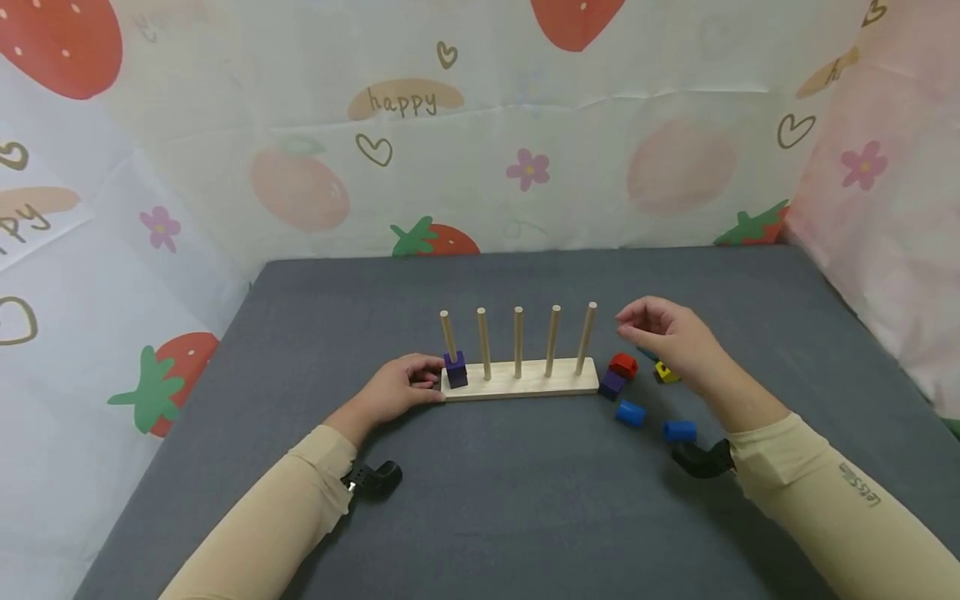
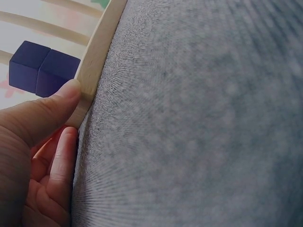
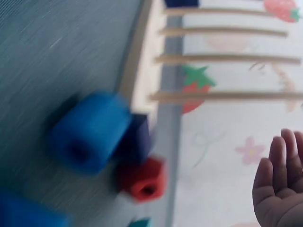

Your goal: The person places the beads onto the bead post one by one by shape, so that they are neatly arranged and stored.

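A pale wooden peg board with a row of several upright pegs lies on the table. My left hand grips its left end, the thumb against the edge and the other fingers curled at the end. Two purple cubes sit one on the other on the leftmost peg; the remaining pegs are bare. Past the board's right end my right hand is raised in the air, fingers loosely bent and holding nothing. Below it, a red block and a purple cube lie by the board.
Two blue cylinders lie in front of the loose purple cube, one farther right near my wrist. A yellow block and a partly hidden teal piece are under my right hand. A printed cloth hangs behind the grey table.
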Available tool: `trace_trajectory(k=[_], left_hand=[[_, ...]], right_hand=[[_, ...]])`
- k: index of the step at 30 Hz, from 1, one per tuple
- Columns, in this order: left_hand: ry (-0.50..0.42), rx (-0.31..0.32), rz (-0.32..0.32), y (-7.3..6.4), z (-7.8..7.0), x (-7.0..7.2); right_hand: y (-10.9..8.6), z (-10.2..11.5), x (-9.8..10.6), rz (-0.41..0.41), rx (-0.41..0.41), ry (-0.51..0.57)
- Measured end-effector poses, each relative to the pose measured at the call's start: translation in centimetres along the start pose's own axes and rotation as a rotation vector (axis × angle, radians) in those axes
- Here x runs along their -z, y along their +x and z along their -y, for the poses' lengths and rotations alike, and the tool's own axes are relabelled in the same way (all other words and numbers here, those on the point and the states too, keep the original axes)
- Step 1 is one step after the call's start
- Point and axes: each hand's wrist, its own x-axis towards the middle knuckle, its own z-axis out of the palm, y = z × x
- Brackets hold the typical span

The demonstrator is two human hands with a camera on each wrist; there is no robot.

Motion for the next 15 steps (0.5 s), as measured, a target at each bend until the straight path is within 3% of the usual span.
trace_trajectory(k=[7, 15], left_hand=[[-0.001, 0.003, 0.001, 0.0, 0.0, 0.1], [-0.008, 0.008, 0.007, 0.0, 0.0, 0.1]], right_hand=[[0.2, -2.9, 1.0, 0.133, -0.091, -0.099], [0.7, -5.2, 1.6, 0.303, -0.064, -0.116]])
